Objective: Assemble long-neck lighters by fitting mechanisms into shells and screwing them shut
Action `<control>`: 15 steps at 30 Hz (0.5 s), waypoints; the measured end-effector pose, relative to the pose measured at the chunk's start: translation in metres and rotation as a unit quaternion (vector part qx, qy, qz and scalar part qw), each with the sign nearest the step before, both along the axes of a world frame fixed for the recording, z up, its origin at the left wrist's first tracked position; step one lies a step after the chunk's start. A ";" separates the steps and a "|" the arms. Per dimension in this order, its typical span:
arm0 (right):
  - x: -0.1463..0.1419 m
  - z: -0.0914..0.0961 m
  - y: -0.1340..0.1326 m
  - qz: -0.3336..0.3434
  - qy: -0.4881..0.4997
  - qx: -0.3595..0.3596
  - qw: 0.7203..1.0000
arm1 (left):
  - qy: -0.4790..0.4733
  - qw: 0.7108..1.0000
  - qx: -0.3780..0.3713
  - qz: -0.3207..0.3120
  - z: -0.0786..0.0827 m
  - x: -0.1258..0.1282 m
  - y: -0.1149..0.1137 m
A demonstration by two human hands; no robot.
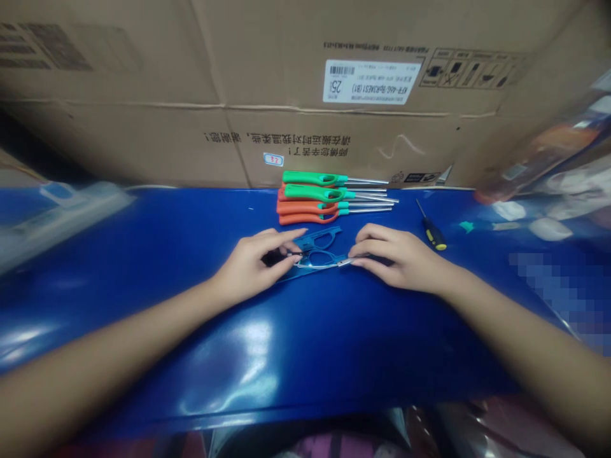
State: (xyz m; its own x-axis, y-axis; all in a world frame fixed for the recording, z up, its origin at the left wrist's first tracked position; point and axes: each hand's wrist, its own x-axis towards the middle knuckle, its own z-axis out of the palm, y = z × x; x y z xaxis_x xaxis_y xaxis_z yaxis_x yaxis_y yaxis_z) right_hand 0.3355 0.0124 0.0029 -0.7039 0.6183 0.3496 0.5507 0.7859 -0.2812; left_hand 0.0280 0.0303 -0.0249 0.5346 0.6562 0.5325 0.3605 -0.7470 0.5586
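Observation:
Two blue gas lighter casing halves (324, 240) lie on the blue table between my hands, each with an oval trigger opening. My left hand (255, 261) is closed at their left end, thumb and fingers pinching the nearer casing half and a small dark part by it. My right hand (391, 254) pinches the lighter's metal tube (344, 261) at the casing's right end; most of the tube is hidden by my fingers. Just behind lie several finished-looking lighters: green ones (312, 193) on top of orange ones (305, 210), their metal tubes pointing right.
A screwdriver (433, 234) with a black and yellow handle lies to the right. A large cardboard box (167, 146) walls off the back. Clear plastic bags (539, 152) with orange and white contents stand at the right. A pale plastic tray (62, 219) sits at the left.

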 end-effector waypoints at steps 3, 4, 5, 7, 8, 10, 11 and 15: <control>0.000 -0.001 0.001 -0.020 -0.018 -0.010 1.000 | 0.019 1.000 0.014 -0.011 0.001 0.000 0.000; 0.000 -0.001 0.002 -0.026 -0.024 -0.019 0.999 | 0.025 0.999 0.019 -0.014 0.001 0.000 0.001; 0.001 -0.002 0.002 -0.032 -0.030 -0.026 0.999 | 0.030 0.999 0.023 -0.018 0.001 0.000 0.001; 0.001 -0.004 0.003 -0.046 -0.039 -0.038 0.997 | 0.037 0.999 0.031 -0.023 0.001 0.000 0.001; 0.001 -0.005 0.004 -0.052 -0.042 -0.042 0.997 | 0.040 0.998 0.035 -0.025 0.001 0.000 0.001; 0.000 -0.006 0.005 -0.057 -0.039 -0.050 0.996 | 0.043 0.998 0.041 -0.027 0.000 0.000 0.001; 0.000 -0.006 0.005 -0.057 -0.035 -0.054 0.996 | 0.044 0.998 0.044 -0.029 0.000 0.000 0.001; -0.001 -0.005 0.005 -0.053 -0.016 -0.065 0.996 | 0.044 0.997 0.061 -0.035 -0.001 0.001 0.002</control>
